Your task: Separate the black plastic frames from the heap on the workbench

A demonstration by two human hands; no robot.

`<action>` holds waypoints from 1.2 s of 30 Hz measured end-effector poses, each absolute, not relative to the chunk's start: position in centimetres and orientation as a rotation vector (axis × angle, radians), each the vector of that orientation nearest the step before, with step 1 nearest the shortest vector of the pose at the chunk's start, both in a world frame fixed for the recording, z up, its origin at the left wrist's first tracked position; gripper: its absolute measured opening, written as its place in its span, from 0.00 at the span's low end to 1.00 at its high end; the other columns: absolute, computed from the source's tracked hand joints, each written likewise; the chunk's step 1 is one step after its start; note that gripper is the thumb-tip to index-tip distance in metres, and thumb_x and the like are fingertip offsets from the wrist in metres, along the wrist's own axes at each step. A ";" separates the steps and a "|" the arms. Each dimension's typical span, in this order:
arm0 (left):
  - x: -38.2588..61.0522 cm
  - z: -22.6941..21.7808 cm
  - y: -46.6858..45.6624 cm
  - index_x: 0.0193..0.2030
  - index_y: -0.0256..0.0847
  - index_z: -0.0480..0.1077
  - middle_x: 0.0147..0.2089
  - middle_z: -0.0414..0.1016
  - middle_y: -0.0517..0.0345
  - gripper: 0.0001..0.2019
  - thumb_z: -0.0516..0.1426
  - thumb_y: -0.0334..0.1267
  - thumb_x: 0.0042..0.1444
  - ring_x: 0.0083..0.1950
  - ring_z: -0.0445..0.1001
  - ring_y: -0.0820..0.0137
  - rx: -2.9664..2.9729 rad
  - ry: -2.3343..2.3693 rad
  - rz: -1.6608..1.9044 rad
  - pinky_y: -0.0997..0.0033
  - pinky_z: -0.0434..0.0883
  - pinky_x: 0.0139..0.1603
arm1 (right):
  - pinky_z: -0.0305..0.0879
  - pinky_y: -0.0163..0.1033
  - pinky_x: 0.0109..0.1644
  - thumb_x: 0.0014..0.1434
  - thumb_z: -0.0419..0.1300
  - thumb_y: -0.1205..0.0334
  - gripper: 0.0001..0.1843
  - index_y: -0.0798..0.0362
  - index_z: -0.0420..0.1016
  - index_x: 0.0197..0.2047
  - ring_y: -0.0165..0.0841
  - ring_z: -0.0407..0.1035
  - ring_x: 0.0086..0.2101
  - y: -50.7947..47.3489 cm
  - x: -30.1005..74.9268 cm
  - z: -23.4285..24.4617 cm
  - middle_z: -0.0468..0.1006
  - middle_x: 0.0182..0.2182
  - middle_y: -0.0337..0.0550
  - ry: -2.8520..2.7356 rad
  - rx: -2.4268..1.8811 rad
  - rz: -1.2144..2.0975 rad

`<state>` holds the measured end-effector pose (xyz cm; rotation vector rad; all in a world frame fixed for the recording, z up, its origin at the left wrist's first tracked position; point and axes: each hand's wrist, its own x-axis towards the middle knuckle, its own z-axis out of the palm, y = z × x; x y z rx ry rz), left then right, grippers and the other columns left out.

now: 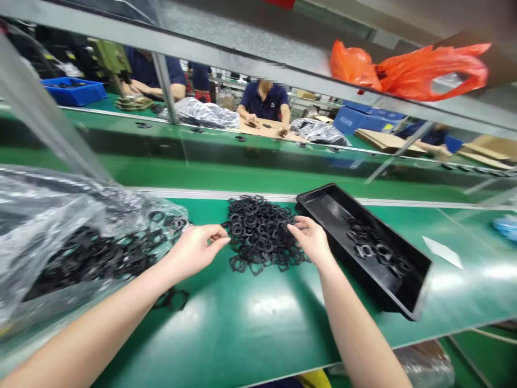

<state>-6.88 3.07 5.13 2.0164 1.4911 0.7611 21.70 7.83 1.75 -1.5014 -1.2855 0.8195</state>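
A heap of flat black ring-shaped parts point(260, 231) lies on the green work surface in front of me. At its left edge is my left hand point(197, 248), thumb and fingertips drawn close together. Whatever may be between them is too small to make out. My right hand point(313, 242) reaches the heap's right side with thumb and forefinger apart, and no part shows in its grasp. Just right of that hand, a long black tray point(323, 202) stands at a slant, with some black parts point(375, 248) inside its far-right half.
A clear plastic bag point(60, 210) full of black parts lies open on the left. Loose parts point(175, 298) sit beside it. A white slip point(442, 251) lies right of the tray. Metal posts and a shelf with red bags point(428, 75) stand ahead. Co-workers point(264, 99) sit opposite.
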 end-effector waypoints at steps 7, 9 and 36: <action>-11.4 6.3 -1.0 0.28 0.43 0.69 0.25 0.75 0.60 0.07 0.60 0.42 0.49 0.29 0.73 0.65 2.136 1.797 0.163 0.72 0.59 0.27 | 0.60 0.41 0.35 0.42 0.66 0.51 0.14 0.53 0.72 0.26 0.33 0.64 0.24 9.3 22.3 -0.5 0.70 0.20 0.38 -1.565 -1.666 0.543; -11.7 5.7 -3.0 0.34 0.44 0.70 0.32 0.76 0.59 0.07 0.61 0.40 0.48 0.33 0.74 0.64 2.130 1.853 0.092 0.72 0.61 0.29 | 0.61 0.40 0.32 0.46 0.63 0.50 0.14 0.53 0.73 0.28 0.33 0.65 0.23 9.0 22.7 -0.6 0.71 0.20 0.39 -1.699 -1.657 0.442; -0.4 -0.1 -2.5 0.38 0.35 0.73 0.34 0.79 0.53 0.12 0.50 0.37 0.58 0.34 0.76 0.68 1.588 1.465 1.061 0.74 0.72 0.35 | 0.68 0.30 0.26 0.57 0.58 0.64 0.03 0.54 0.68 0.35 0.28 0.72 0.22 -0.3 15.1 0.0 0.72 0.21 0.35 -1.654 -0.871 1.410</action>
